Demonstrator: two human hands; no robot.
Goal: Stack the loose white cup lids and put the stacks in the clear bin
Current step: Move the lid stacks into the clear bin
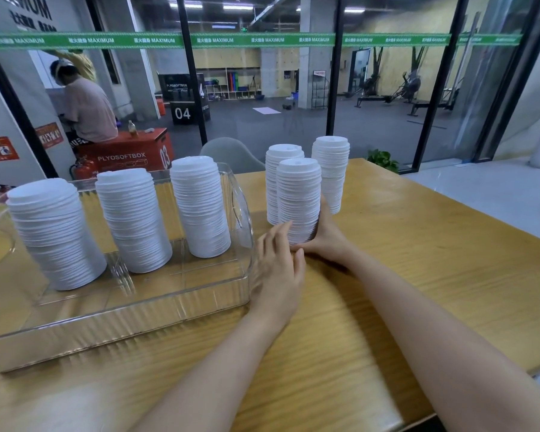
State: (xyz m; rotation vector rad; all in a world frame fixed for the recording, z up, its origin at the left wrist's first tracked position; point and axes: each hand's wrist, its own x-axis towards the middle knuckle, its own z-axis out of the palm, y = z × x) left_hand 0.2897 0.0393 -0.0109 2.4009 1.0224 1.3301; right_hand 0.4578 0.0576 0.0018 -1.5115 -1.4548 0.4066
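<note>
The right hand [325,236] wraps the bottom of the light, wobbly lid stack [298,194], the left hand [278,269] presses flat against it; lift low.

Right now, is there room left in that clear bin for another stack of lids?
Yes. In the clear plastic bin, the near half is bare, between its front wall and the three white lid stacks at the back. The wooden table right of the right hand is free too. Crowded: the held lid stack and two stacks behind it.

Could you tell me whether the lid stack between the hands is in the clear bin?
Out: the lid stack is right of the clear bin, beyond its wall, over bare table.
</note>
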